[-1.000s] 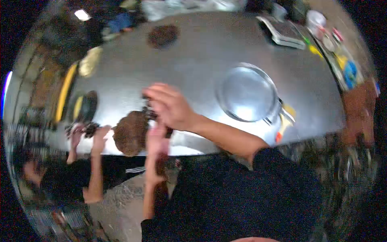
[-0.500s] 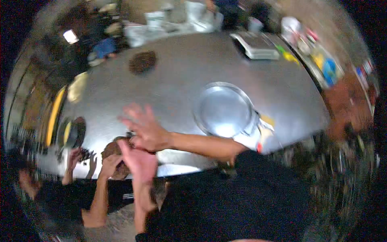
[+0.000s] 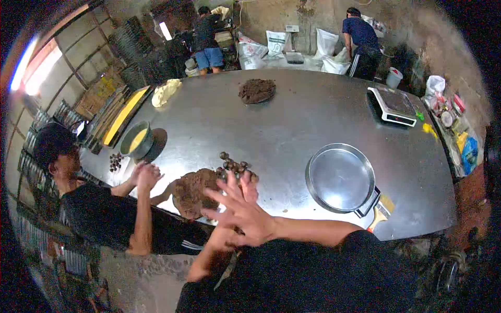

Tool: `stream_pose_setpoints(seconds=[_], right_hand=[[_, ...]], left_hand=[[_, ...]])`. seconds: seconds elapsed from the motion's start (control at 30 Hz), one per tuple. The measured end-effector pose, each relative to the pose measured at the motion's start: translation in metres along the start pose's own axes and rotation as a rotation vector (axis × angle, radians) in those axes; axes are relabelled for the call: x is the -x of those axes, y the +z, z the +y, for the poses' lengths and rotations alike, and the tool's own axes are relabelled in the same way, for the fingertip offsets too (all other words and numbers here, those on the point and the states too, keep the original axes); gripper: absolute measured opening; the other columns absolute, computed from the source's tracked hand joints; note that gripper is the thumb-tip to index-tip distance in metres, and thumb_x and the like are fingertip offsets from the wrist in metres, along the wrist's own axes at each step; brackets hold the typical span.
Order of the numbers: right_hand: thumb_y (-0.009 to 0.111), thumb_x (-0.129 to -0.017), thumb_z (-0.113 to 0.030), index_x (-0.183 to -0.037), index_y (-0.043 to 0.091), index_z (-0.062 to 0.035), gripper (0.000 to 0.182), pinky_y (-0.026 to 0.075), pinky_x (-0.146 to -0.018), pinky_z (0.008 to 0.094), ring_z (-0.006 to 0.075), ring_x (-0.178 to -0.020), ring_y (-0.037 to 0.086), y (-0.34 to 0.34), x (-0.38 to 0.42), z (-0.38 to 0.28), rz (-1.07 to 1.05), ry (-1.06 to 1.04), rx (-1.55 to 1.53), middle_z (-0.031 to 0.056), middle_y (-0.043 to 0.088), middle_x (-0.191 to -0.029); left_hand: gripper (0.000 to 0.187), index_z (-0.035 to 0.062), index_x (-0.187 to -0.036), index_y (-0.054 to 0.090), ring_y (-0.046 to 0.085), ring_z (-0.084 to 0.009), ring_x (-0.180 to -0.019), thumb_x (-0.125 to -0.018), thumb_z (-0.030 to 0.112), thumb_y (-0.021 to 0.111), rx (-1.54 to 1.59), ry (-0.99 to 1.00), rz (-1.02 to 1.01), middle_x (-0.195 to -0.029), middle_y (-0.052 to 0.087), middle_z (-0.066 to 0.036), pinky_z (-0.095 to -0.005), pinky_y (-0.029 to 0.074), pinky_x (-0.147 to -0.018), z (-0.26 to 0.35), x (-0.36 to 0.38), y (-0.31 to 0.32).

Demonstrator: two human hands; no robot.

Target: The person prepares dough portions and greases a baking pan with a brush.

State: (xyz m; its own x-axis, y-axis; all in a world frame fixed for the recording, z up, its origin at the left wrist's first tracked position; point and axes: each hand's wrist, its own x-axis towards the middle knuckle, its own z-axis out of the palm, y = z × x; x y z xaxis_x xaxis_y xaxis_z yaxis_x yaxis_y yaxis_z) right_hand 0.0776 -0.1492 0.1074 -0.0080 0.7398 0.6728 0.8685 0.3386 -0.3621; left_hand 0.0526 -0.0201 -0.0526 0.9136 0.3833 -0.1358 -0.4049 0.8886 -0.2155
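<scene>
My right hand (image 3: 253, 219) is in front, its fingers stretched and spread, and crosses over my left hand (image 3: 250, 189). The left hand is mostly covered, with straight fingers showing beyond the right. Whether something lies between my palms is hidden. Just left of my hands sits a large lump of brown dough (image 3: 192, 193) on the metal table (image 3: 292, 120). Beyond my fingertips lies a cluster of small dark brown balls (image 3: 236, 166). To the left, a co-worker's hands (image 3: 147, 176) are held close together beside the lump.
A round metal pan (image 3: 342, 180) stands on the right, with a brush (image 3: 383, 208) beside it. Farther off are a scale (image 3: 395, 107), a brown crumbly mound (image 3: 257, 91) and pale dough (image 3: 167, 93). A pot (image 3: 136, 140) with yellow contents stands on the left.
The view has tilted up and cleared of blur. My hands have shifted right, away from the dough lump, and now overlap. The co-worker's hand has left the lump and joined the other.
</scene>
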Motion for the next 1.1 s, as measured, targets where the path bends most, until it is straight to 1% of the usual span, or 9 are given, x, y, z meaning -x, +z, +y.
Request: stream_pose_setpoints(seconds=[0.07, 0.17, 0.3, 0.57, 0.67, 0.77, 0.97, 1.03, 1.1], right_hand=[[0.052, -0.082, -0.043, -0.139, 0.034, -0.0179, 0.065, 0.005, -0.099, 0.0697, 0.0449, -0.135, 0.015, 0.003, -0.014, 0.020, 0.078, 0.009, -0.093, 0.0171, 0.023, -0.148], [0.052, -0.083, -0.043, -0.137, 0.038, -0.0186, 0.061, 0.006, -0.099, 0.0703, 0.0455, -0.135, 0.017, 0.009, -0.012, 0.056, 0.297, 0.433, 0.138, 0.0194, 0.029, -0.144], [0.053, -0.080, -0.049, -0.139, 0.037, -0.0178, 0.068, -0.001, -0.098, 0.0716, 0.0456, -0.136, 0.013, -0.003, -0.005, -0.008, 0.021, -0.074, -0.044, 0.0207, 0.021, -0.147], [0.049, -0.078, -0.057, -0.135, 0.042, -0.0226, 0.066, 0.010, -0.092, 0.0770, 0.0468, -0.131, 0.024, 0.017, 0.003, 0.023, 0.132, 0.123, 0.063, 0.0214, 0.033, -0.140], [0.050, -0.080, -0.049, -0.133, 0.044, -0.0193, 0.061, 0.012, -0.091, 0.0752, 0.0457, -0.129, 0.028, 0.009, -0.010, 0.007, 0.111, 0.002, -0.026, 0.0225, 0.031, -0.141], [0.054, -0.080, -0.046, -0.135, 0.041, -0.0193, 0.062, 0.013, -0.091, 0.0756, 0.0476, -0.129, 0.026, 0.025, -0.009, 0.052, 0.185, 0.275, 0.010, 0.0238, 0.029, -0.140], [0.052, -0.080, -0.048, -0.137, 0.039, -0.0146, 0.067, 0.015, -0.090, 0.0755, 0.0486, -0.132, 0.020, 0.004, -0.007, 0.001, -0.024, 0.060, -0.039, 0.0224, 0.025, -0.144], [0.052, -0.080, -0.047, -0.134, 0.042, -0.0103, 0.066, 0.019, -0.096, 0.0659, 0.0441, -0.129, 0.026, 0.037, -0.002, 0.056, 0.132, 0.258, -0.033, 0.0213, 0.031, -0.141], [0.052, -0.081, -0.049, -0.134, 0.043, -0.0095, 0.066, 0.019, -0.101, 0.0573, 0.0403, -0.127, 0.030, 0.028, 0.002, 0.075, 0.142, 0.344, -0.003, 0.0199, 0.035, -0.138]], left_hand=[[0.067, 0.0214, -0.141, 0.032, 0.022, -0.0273, -0.135, -0.088, 0.063, 0.036, -0.854, 0.124, -0.053, -0.145, 0.031, -0.009, -0.0524, 0.021, -0.108, -0.048, 0.026, 0.071], [0.073, 0.0169, -0.142, 0.031, 0.029, -0.0275, -0.132, -0.088, 0.065, 0.032, -0.623, -0.101, 0.085, -0.143, 0.034, -0.009, -0.0475, 0.022, -0.109, -0.054, 0.053, 0.139], [0.085, 0.0081, -0.143, 0.022, 0.033, -0.0296, -0.130, -0.086, 0.070, 0.023, -0.542, -0.332, -0.270, -0.144, 0.033, -0.011, -0.0488, 0.028, -0.106, 0.016, 0.024, 0.054], [0.078, 0.0230, -0.146, 0.017, 0.015, -0.0252, -0.139, -0.085, 0.070, 0.031, -0.646, -0.163, -0.105, -0.152, 0.016, -0.003, -0.0451, 0.020, -0.110, -0.033, 0.050, 0.116], [0.072, 0.0230, -0.145, 0.021, 0.013, -0.0267, -0.139, -0.088, 0.066, 0.031, -0.494, 0.901, -0.886, -0.151, 0.020, -0.005, -0.0430, 0.016, -0.111, -0.118, 0.053, 0.114], [0.072, 0.0199, -0.146, 0.018, 0.015, -0.0256, -0.139, -0.090, 0.065, 0.024, -0.670, -0.107, -0.115, -0.151, 0.018, -0.006, -0.0434, 0.015, -0.112, -0.059, 0.058, 0.132], [0.082, 0.0145, -0.146, 0.017, 0.020, -0.0266, -0.138, -0.086, 0.071, 0.022, -0.362, -0.058, -0.742, -0.150, 0.022, -0.008, -0.0412, 0.019, -0.111, -0.040, 0.054, 0.117], [0.083, 0.0119, -0.146, 0.017, 0.024, -0.0276, -0.136, -0.087, 0.070, 0.021, -0.860, 0.115, 0.038, -0.148, 0.026, -0.008, -0.0411, 0.019, -0.111, -0.054, 0.069, 0.136], [0.076, 0.0085, -0.145, 0.018, 0.030, -0.0226, -0.132, -0.091, 0.062, 0.025, -0.862, 0.214, -0.038, -0.145, 0.031, -0.008, -0.0375, 0.021, -0.110, -0.058, 0.072, 0.137]])
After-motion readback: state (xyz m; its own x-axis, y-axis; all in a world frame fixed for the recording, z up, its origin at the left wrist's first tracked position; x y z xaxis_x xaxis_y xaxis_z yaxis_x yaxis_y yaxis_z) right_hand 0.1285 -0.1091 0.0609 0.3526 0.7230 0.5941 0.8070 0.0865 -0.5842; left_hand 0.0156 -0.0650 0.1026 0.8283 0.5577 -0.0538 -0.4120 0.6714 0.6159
